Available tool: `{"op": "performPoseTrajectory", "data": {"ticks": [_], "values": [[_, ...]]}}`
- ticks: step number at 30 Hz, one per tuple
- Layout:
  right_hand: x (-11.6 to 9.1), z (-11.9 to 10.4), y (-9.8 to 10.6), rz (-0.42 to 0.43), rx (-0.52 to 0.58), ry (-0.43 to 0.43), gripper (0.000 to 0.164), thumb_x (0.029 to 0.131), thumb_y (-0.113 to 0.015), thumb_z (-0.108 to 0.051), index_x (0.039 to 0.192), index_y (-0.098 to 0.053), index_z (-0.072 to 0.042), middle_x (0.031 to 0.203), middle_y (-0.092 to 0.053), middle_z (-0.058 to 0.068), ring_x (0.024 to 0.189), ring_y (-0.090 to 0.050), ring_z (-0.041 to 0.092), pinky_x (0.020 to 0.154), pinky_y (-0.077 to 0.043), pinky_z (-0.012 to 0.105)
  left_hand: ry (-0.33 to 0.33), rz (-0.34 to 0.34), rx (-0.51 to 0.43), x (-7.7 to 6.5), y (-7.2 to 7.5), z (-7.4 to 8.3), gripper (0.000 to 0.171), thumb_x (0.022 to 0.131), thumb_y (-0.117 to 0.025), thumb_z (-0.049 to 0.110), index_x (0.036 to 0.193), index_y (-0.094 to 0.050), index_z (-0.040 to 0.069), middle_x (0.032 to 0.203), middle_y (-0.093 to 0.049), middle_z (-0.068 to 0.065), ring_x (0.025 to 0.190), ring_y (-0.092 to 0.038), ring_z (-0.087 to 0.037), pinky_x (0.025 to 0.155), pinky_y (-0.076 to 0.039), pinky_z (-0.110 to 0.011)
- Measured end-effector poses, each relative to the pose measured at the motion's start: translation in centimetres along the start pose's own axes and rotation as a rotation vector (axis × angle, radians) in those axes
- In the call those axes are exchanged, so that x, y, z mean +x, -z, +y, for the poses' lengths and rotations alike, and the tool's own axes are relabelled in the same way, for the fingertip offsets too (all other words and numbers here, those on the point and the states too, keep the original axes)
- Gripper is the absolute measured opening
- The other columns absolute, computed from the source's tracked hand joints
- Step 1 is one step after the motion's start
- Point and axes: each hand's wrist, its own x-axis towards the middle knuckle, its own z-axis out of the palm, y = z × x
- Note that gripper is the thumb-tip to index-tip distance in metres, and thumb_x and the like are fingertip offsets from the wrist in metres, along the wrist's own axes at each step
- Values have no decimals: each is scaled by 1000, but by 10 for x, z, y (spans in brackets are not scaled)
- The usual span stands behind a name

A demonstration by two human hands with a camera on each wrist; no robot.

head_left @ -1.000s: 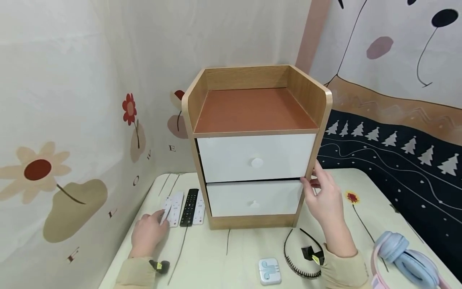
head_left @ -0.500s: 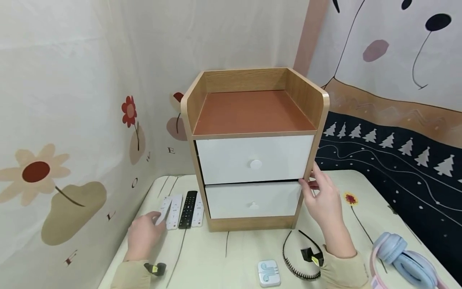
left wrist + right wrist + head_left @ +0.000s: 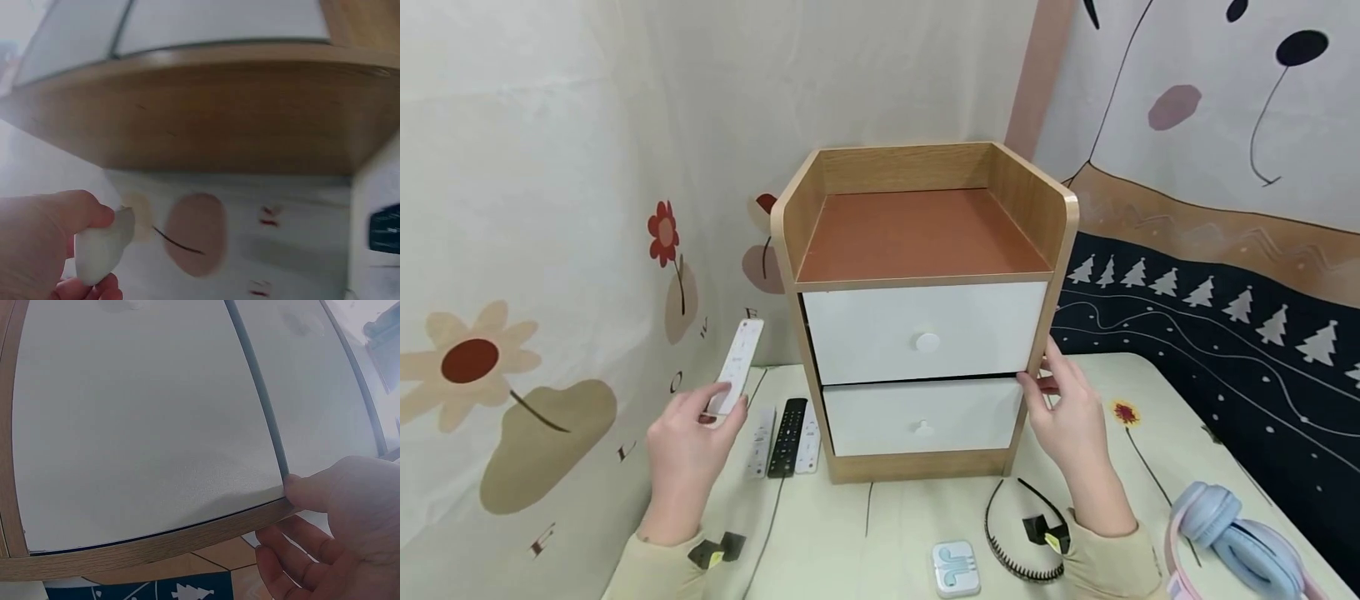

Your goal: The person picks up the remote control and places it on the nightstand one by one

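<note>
In the head view my left hand [image 3: 688, 454] holds a white remote control [image 3: 736, 367] between thumb and fingers, raised and tilted left of the small wooden cabinet [image 3: 917, 465]. The left wrist view shows the remote's pale end [image 3: 103, 247] between the fingers, beside the cabinet's wooden side [image 3: 231, 119]. My right hand [image 3: 1071, 417] grips the cabinet's right edge, thumb on the front by the gap between the two white drawers, fingers around the side panel [image 3: 206, 537]. On the table lie a black remote [image 3: 788, 437] and white remotes [image 3: 808, 442] on either side of it.
The cabinet's open top shelf [image 3: 917, 233] has raised wooden walls. In front lie boxed earphones [image 3: 956, 568] and a black toothed headband [image 3: 1015, 567]. Blue and pink headphones [image 3: 1232, 533] lie at right. A patterned cloth wall [image 3: 550, 208] stands close on the left.
My left hand has picked up the leftmost white remote control from the row and raised it off the table. My right hand stays on the cabinet's edge.
</note>
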Motion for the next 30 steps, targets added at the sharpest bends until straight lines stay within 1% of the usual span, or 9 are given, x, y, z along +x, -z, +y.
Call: {"op": "performPoseTrajectory", "data": {"ticks": [4, 7, 10, 14, 16, 19, 22, 25, 30], "values": [[1, -2, 1, -8, -2, -12, 67, 103, -75, -7, 165, -50, -7, 122, -74, 24, 94, -80, 42, 82, -65, 61, -90, 113, -75, 23, 15, 27, 33, 84, -92, 14, 114, -84, 2, 98, -80, -21, 71, -76, -33, 67, -46, -12], [1, -2, 2, -2, -10, -15, 67, 103, -76, -8, 164, -51, -8, 120, -74, 23, 94, -80, 41, 79, -66, 57, -120, 188, -164, 39, 24, 49, 35, 84, -92, 12, 117, -85, 4, 100, -81, -19, 73, -72, -29, 74, -42, -3], [1, -2, 2, 4, -12, -14, 67, 102, -77, -7, 164, -52, -8, 119, -75, 23, 93, -80, 40, 77, -66, 34, -159, 284, -253, 52, 32, 69, 34, 85, -91, 13, 116, -85, 4, 99, -80, -20, 74, -67, -22, 78, -44, -3], [0, -1, 1, 1, -8, -12, 67, 101, -78, -8, 163, -53, -8, 118, -75, 22, 92, -80, 39, 78, -52, 9, -203, 419, -354, 67, 40, 96, 29, 84, -91, 13, 111, -87, 4, 93, -79, -21, 73, -61, -14, 76, -47, -9], [0, -2, 1, -1, -6, -7, 66, 102, -77, -8, 163, -52, -8, 118, -75, 22, 92, -80, 38, 78, -57, 14, -228, 458, -398, 72, 42, 110, 27, 83, -91, 12, 108, -87, 3, 90, -77, -22, 72, -60, -18, 76, -48, -12], [0, -1, 0, -1, -7, -1, 67, 102, -77, -7, 163, -51, -6, 119, -74, 23, 92, -79, 40, 78, -67, 39, -276, 480, -444, 79, 43, 128, 26, 80, -91, 9, 106, -87, 3, 88, -76, -24, 72, -61, -27, 78, -48, -12], [0, -1, 0, -1, -8, -2, 66, 102, -76, -8, 164, -50, -4, 121, -74, 25, 93, -79, 42, 80, -65, 59, -342, 458, -460, 83, 38, 143, 27, 81, -91, 8, 107, -86, 4, 89, -74, -24, 73, -63, -32, 81, -49, -11], [0, 0, -1, -1, -10, -9, 66, 103, -76, -8, 164, -50, -4, 121, -74, 25, 94, -79, 43, 81, -64, 62, -412, 434, -447, 85, 30, 156, 26, 82, -91, 10, 107, -86, 6, 91, -75, -22, 73, -66, -32, 76, -52, -17], [0, 1, 0, -3, -28, -15, 66, 103, -76, -8, 164, -50, -6, 121, -74, 25, 94, -80, 42, 82, -64, 62, -522, 368, -413, 90, 14, 175, 24, 84, -90, 13, 106, -86, 6, 95, -79, -19, 79, -71, -33, 67, -58, -40]]}}
